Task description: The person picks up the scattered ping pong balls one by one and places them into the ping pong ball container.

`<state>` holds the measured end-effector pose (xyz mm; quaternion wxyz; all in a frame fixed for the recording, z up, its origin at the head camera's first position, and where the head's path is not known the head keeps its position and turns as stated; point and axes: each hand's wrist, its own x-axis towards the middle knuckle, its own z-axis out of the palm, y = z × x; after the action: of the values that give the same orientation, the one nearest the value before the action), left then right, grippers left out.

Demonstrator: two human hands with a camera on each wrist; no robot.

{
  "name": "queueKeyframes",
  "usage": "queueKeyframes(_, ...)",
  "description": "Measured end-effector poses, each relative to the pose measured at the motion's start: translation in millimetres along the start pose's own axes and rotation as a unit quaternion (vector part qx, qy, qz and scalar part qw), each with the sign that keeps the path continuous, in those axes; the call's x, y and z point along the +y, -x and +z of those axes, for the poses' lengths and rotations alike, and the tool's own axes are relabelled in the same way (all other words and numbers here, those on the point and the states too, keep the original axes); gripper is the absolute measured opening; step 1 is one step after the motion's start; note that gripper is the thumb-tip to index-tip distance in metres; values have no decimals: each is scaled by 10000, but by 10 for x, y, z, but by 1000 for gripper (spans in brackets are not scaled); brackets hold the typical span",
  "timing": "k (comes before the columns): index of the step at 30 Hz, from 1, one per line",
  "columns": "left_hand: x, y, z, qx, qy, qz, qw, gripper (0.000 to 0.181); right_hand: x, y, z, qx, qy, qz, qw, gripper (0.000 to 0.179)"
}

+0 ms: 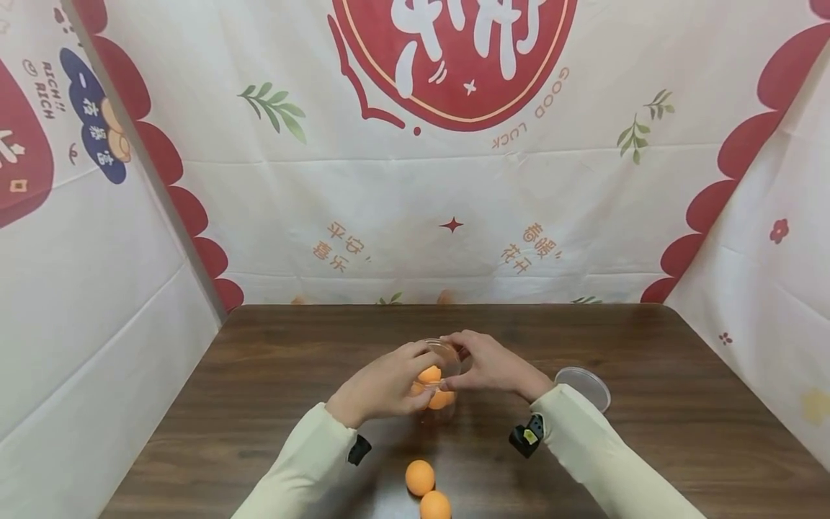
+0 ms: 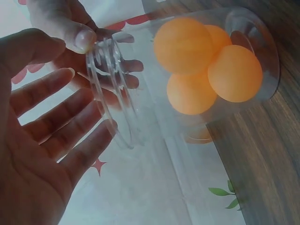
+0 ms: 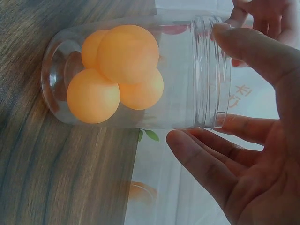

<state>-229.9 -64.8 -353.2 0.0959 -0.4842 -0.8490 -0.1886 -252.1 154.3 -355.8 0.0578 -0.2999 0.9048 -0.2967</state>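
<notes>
A clear plastic jar (image 1: 447, 353) with a threaded, uncovered mouth stands upright on the table. Several orange ping-pong balls (image 3: 129, 54) lie in its lower part. My right hand (image 1: 489, 364) grips the jar near its mouth; in the right wrist view its thumb is on the threaded rim and its fingers are at the opposite side. My left hand (image 1: 389, 378) is at the other side of the mouth. In the left wrist view its fingers (image 2: 61, 112) are spread and loosely extended, fingertips right at the rim, with no ball in the palm.
Two more orange ping-pong balls (image 1: 420, 478) sit on the brown wooden table (image 1: 292, 360) near its front, in front of the jar. A clear round lid (image 1: 583, 388) lies to the right, beside my right forearm. Printed white cloth (image 1: 415, 194) hangs behind the table and at both sides.
</notes>
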Motion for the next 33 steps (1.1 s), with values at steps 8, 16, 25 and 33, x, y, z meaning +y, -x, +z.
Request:
queueKeyframes(8, 70, 116, -45, -32, -296, -69, 9995, 27, 1, -6, 19, 11, 69, -119, 9999, 68)
queueKeyframes(16, 121, 254, -43, 54, -367, -81, 9993, 28, 2, -2, 6, -21, 104, -22, 9999, 70)
queueKeyframes(25, 183, 331, 36, -56, -221, -6, 9997, 32, 31, 4, 23, 10, 39, -51, 10000, 70)
queueKeyframes(33, 227, 427, 151, -84, -115, 137, 9998, 30, 32, 7, 15, 53, 115, -105, 9999, 71)
